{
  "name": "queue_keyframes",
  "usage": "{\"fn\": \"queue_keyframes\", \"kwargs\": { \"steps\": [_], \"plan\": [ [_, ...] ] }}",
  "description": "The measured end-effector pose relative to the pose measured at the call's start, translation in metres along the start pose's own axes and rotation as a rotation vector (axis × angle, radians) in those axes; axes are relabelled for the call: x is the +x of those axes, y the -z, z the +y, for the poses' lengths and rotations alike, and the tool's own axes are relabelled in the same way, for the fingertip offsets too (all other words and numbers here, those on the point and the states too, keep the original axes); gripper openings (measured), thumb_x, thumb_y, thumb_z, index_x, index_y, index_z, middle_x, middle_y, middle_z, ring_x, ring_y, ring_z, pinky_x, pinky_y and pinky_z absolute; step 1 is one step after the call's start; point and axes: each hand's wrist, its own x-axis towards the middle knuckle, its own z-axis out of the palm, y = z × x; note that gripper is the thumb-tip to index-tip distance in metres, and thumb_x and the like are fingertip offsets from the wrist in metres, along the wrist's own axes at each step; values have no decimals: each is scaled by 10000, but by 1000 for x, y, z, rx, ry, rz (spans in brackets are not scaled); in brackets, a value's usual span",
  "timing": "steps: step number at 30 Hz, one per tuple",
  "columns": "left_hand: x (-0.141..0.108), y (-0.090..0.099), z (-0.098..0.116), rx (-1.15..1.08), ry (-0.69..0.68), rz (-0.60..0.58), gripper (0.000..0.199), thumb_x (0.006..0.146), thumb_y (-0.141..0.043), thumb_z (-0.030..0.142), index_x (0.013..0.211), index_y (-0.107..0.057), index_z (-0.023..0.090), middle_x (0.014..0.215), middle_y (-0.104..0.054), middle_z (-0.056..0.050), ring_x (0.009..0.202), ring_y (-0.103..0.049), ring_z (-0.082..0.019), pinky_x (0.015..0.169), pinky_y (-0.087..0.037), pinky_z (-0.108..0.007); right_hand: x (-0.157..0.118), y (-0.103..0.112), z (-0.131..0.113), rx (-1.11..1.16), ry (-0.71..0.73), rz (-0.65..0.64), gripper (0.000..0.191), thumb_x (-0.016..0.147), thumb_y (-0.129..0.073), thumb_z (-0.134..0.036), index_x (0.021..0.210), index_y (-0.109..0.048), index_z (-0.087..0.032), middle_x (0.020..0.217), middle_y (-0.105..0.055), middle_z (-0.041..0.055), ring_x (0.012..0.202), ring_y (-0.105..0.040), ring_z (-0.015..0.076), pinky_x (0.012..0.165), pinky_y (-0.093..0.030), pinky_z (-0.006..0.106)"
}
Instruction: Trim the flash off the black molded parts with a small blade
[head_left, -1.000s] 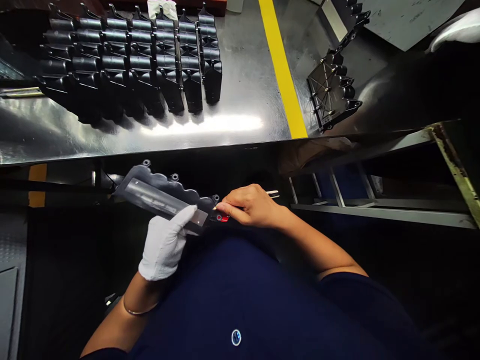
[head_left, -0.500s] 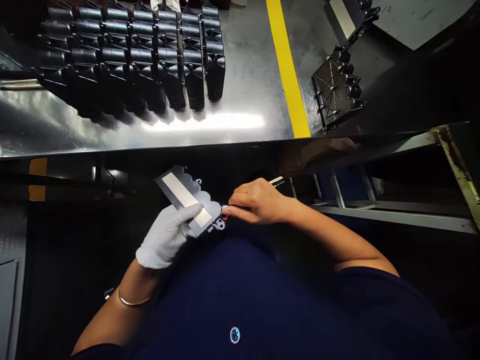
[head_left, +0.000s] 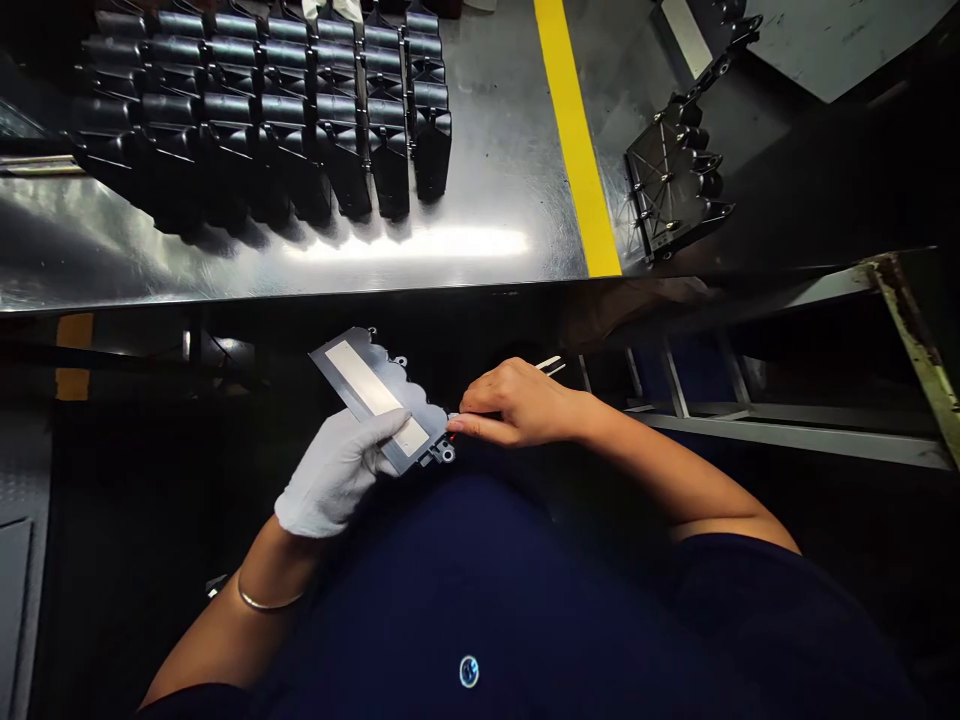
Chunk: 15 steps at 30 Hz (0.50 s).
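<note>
My left hand (head_left: 334,470), in a white glove, grips a dark plastic part (head_left: 431,408) with a scalloped edge and small ring lugs. The thumb presses on the pale strip (head_left: 360,372) along its face. At the part's right-hand end is my right hand (head_left: 517,402), bare and closed on a slim hand tool (head_left: 550,364). Two thin pale prongs of the tool stick out behind the fist, and a bit of red shows by the thumb tip. Its working end is mostly hidden, so I cannot tell its exact kind.
Beyond the hands runs a shiny metal table (head_left: 495,190) with rows of black plastic parts (head_left: 285,110) at left. Right of a yellow stripe (head_left: 576,140) lie another black part (head_left: 667,180) and a grey board (head_left: 832,45). A metal frame (head_left: 795,438) stands low at right.
The plastic part and my left hand have shifted slightly to the right. My right hand has moved only a little, staying at the part's end.
</note>
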Motion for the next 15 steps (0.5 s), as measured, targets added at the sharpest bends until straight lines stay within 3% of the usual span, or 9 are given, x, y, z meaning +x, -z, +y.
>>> {"fn": "queue_keyframes", "kwargs": {
  "steps": [5, 11, 15],
  "plan": [
    [4, 5, 5, -133, -2, 50, 196, 768, -707, 124, 962, -725, 102, 948, -773, -82, 905, -732, -226, 808, -603, -253, -5, -8, 3, -20, 130, -13, 460, 979, -460, -419, 634, -601, -149, 593, -603, 13, 538, -495, 88, 537, -248, 254],
    [4, 6, 5, -143, 24, 14, 223, 774, -684, 83, 993, -724, 96, 918, -774, -83, 825, -741, -202, 754, -617, -245, -1, -12, 3, -104, 86, 174, 483, 984, -428, -449, 656, -612, -147, 573, -586, 13, 531, -496, 92, 527, -244, 255],
    [4, 4, 2, -122, 31, 34, 225, 769, -703, 110, 992, -733, 95, 927, -769, -80, 807, -736, -185, 748, -610, -232, 5, -9, 2, -177, 99, 180, 511, 984, -412, -462, 615, -582, -152, 554, -563, 6, 514, -476, 93, 521, -230, 263]
  ]
}}
